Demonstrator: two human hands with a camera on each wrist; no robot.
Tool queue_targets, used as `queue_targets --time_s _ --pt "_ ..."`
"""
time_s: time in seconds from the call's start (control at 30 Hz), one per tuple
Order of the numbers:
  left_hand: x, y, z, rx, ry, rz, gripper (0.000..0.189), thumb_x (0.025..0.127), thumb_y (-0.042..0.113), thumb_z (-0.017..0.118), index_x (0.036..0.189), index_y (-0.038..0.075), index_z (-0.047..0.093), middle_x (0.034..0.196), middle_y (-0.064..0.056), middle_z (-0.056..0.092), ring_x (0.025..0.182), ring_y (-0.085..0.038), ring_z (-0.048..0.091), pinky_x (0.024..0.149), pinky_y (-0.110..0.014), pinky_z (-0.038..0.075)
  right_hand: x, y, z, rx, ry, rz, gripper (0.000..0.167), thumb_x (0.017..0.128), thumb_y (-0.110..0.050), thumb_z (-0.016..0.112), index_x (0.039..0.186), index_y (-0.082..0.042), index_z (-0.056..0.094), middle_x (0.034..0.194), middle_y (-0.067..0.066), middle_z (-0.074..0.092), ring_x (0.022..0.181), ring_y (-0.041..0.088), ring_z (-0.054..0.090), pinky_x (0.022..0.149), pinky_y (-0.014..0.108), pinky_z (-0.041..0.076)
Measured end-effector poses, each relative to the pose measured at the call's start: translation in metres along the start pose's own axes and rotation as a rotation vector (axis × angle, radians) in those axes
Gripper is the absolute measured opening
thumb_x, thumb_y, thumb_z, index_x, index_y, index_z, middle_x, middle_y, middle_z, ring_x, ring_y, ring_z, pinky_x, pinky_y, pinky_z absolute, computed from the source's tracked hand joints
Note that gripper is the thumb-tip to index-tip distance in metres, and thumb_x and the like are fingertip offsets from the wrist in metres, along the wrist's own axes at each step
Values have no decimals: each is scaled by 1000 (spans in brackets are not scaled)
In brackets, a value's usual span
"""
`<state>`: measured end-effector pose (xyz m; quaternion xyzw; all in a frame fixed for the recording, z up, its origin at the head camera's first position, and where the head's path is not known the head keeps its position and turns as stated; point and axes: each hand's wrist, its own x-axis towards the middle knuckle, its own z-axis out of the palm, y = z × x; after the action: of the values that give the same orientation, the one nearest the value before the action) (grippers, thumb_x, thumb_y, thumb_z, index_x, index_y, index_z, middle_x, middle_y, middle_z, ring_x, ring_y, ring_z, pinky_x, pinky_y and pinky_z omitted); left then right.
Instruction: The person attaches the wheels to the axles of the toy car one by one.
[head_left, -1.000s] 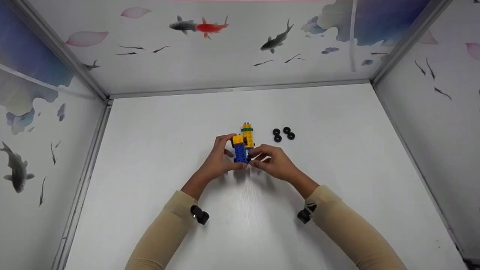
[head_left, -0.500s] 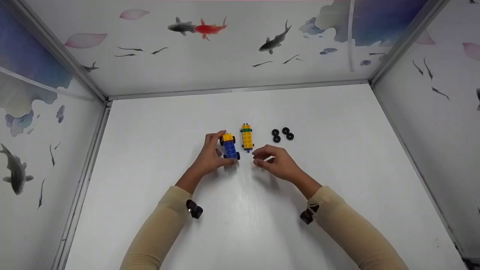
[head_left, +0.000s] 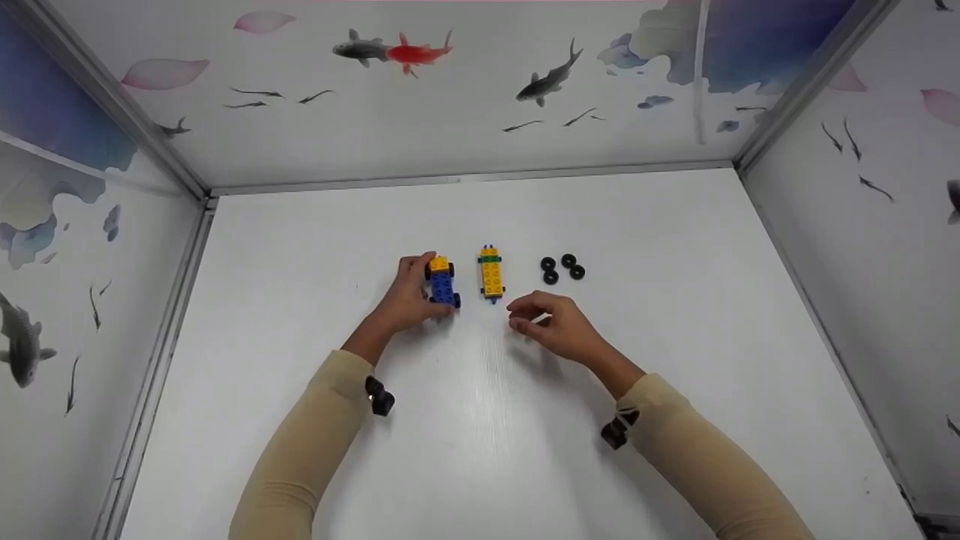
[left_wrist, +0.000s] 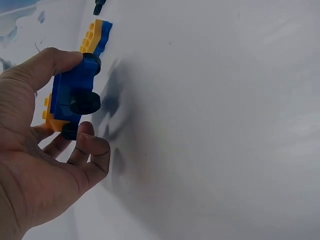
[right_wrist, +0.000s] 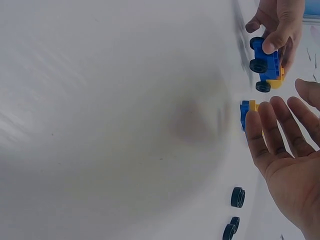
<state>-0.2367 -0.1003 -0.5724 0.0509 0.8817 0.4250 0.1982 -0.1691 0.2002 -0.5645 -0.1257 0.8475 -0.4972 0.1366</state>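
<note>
My left hand [head_left: 406, 303] grips a blue toy car [head_left: 442, 288] with a yellow block on its far end and black wheels. In the left wrist view the car [left_wrist: 75, 85] is held between thumb and fingers, tilted above the table, its shadow beside it. My right hand [head_left: 556, 324] hovers with loosely bent fingers and nothing in them. Just beyond its fingertips lies a yellow brick chassis [head_left: 491, 276] with a green crosspiece and blue ends; no wheels show on it. The right wrist view shows the right hand [right_wrist: 290, 155] partly covering that chassis [right_wrist: 244, 115].
Several loose black wheels [head_left: 550, 277] lie in a small group to the right of the chassis. The white table [head_left: 480, 450] is bounded by a back wall [head_left: 450, 142] and side walls printed with fish.
My left hand has carried the blue car left and away from the right hand, past the yellow chassis. The right hand has let go of the car's wheel area and stays nearly still.
</note>
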Motion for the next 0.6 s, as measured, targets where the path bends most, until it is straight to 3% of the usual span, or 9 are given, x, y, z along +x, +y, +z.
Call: queue_targets --time_s 0.17,0.6 --pt "4 -4 -5 18 -18 -16 112 89 21 91 177 21 22 178 -14 21 158 -37 41 135 -55 36 -2 3 1 -2 -6 -8 29 106 -21 78 131 -6 77 119 6 80 112 24 75 94 43 62" --pt "8 -8 -7 72 3 -50 113 93 22 87 179 25 14 183 -13 18 164 -39 35 135 -57 36 -4 6 -3 -23 -28 -9 29 107 -20 76 132 -6 77 122 5 79 113 24 74 97 38 63"
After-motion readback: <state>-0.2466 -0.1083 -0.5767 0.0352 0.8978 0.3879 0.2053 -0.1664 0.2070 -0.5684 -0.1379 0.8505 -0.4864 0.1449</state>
